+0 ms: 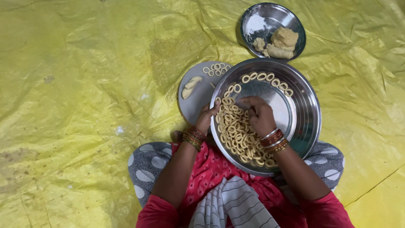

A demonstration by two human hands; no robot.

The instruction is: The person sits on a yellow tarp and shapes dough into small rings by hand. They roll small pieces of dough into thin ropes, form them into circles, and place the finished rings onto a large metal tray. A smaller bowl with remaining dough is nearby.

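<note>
**Dough rings piling up in the steel bowl**

Yellow plastic sheeting (pixel 84 105), creased and stained in places, covers the floor where a person sits cross-legged. Both hands meet at the big steel bowl (pixel 310 109) resting on the lap. The left hand (pixel 207 117) curls over the bowl's near-left rim, fingers gripping the edge and steadying it. The right hand (pixel 260 115) reaches inside, fingers bent down onto the heap of dough rings (pixel 238 135); whether it pinches a ring or only presses on them cannot be told.

Judging by the heap, much shaping is already done: dozens of rings lie under and below the right hand, too many and too tangled to count, and about nine more sit in a curved row along the far rim. Beyond the left hand lies one round grey board (pixel 192 105), carrying roughly ten small rings at its far edge and two rolled strips of dough. Past the right hand stands one smaller steel plate (pixel 263 17) with about three lumps of unshaped dough (pixel 283 40) and a dusting of flour, so work appears to remain.
</note>
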